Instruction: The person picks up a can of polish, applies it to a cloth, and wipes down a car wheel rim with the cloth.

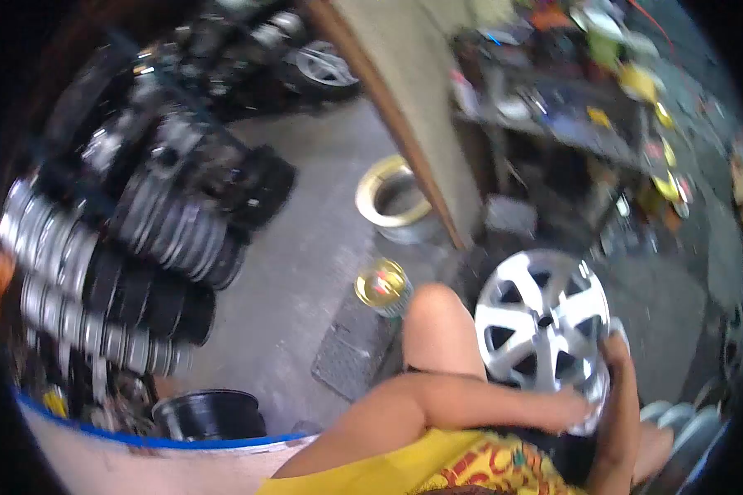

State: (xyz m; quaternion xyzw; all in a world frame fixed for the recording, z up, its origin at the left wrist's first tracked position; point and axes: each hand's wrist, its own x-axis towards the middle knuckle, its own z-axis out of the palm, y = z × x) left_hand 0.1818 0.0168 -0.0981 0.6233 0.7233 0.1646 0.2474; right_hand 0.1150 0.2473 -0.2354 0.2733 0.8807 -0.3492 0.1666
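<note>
A silver alloy wheel rim (510,320) with broad spokes stands tilted in front of me, close to my knees. My right hand (617,348) is closed on its right edge, and a small whitish patch shows by the fingers. At the rim's lower edge is my left hand (571,411), blurred and closed. A pale, shiny patch beside it could be a cloth or part of the rim; I cannot tell which. The left fingers are mostly hidden.
Stacked wheel rims (132,256) line the left side. A tin can (382,283) stands on a grey slab (351,351) by my knee. Behind it lies a cream-coloured rim (377,216) beside a wall edge (413,132). A cluttered workbench (565,136) is at upper right. A black rim (210,415) sits lower left.
</note>
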